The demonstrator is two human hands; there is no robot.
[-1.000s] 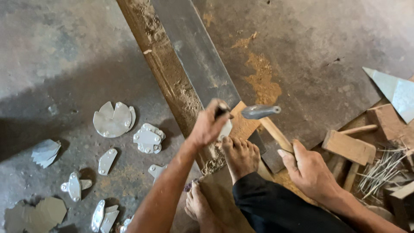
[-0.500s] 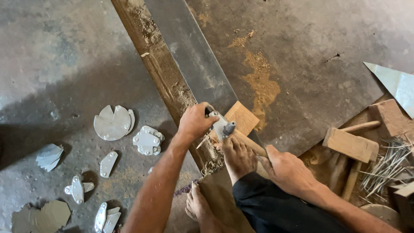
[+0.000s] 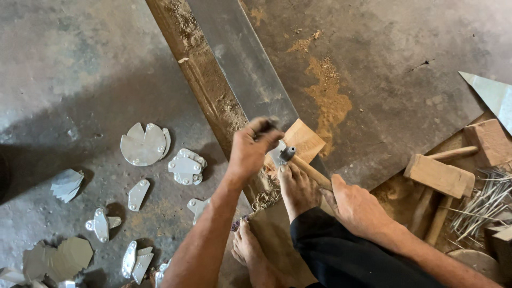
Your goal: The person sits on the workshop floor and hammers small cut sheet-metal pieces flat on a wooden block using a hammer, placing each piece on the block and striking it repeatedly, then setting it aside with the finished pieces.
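Our left hand [image 3: 250, 152] pinches a small metal piece [image 3: 277, 156] on the wooden block [image 3: 304, 140], while our right hand [image 3: 356, 205] grips the hammer [image 3: 306, 168].

Daylight, fairly bright, soft and even; source looks to be upper right, since shadows fall left and down. Broad dark shadow band across the grey concrete floor [image 3: 80, 69] at left. Small crisp shadows under the cut silver sheet-metal pieces [image 3: 143, 144]. Mild sheen on the long grey steel strip [image 3: 240, 58], no blown glare. Left hand [image 3: 250, 152] shows motion blur at the fingers; right hand [image 3: 354, 205] sharp. Slight wide-angle stretch at frame edges. Focus otherwise good.
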